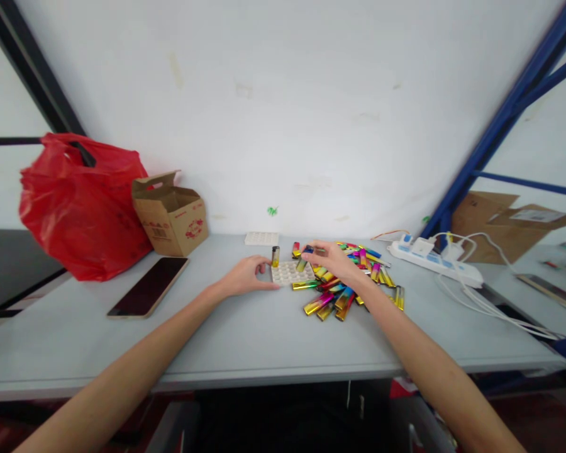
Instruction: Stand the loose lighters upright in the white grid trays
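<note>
One lighter [275,257] stands on your tray [288,275]; your right hand [332,260] pinches another lighter [302,264], your left hand [245,275] has unclear grip; the heap [342,297] lies unplaced

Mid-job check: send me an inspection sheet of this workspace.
Surface: pale grey table, phone lying flat at left.
Job's things: white holed tray; one lighter-like piece upright at its back-left corner; loose pile to its right.
Clutter: red bag, open carton, second white tray by the wall.
Grips: left hand at the tray's left edge; right hand holding a dark-topped piece over the tray.
Cables: white leads at a power strip, right.
Surroundings: white wall, blue frame.
</note>
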`<state>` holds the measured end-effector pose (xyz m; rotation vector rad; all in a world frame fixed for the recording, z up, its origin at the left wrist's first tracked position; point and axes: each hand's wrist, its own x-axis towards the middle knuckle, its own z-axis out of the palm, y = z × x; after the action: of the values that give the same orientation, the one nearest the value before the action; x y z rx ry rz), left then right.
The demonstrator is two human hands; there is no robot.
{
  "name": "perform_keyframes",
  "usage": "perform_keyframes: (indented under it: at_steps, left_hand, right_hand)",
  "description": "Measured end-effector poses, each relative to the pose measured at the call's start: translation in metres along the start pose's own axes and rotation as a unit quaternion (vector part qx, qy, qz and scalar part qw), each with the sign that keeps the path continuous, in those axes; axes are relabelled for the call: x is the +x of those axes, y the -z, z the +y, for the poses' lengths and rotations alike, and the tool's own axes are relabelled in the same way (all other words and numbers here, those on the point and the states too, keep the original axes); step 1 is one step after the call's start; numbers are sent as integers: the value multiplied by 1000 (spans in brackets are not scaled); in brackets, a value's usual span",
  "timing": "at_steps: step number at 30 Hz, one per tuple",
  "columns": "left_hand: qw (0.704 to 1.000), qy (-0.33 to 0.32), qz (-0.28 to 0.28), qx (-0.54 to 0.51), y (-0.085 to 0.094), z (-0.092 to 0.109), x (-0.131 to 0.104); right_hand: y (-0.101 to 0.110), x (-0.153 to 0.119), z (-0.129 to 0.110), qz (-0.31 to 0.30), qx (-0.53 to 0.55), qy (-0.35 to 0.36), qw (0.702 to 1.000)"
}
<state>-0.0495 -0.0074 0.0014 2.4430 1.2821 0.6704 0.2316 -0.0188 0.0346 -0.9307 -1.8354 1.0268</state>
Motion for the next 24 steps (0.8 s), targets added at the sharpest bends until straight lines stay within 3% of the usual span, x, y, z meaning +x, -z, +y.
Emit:
perform_keyframes:
  at_steps: [3, 7, 11, 16, 20, 24]
  left_hand:
    - [1000, 2, -3, 2, 0, 0, 1]
    - [1000, 6, -8, 3, 0, -1, 1]
    - [1000, 0, -8, 2, -1, -2, 1]
    - [1000, -1, -2, 1, -2, -3, 1]
    - [1000, -1, 2, 2, -1, -1, 0]
    - [1000, 0, 2, 8, -1, -1, 0]
  right_hand:
    - [-9, 4, 4, 43, 112, -24, 992]
    - [-19, 1, 0, 11, 221, -39, 975]
    - [-27, -3, -5, -9, 234, -50, 971]
    - [-37, -4, -8, 5, 179, -81, 981]
    - [-39, -2, -3, 76, 29, -33, 996]
    - [-39, 0, 5, 143, -108, 1, 984]
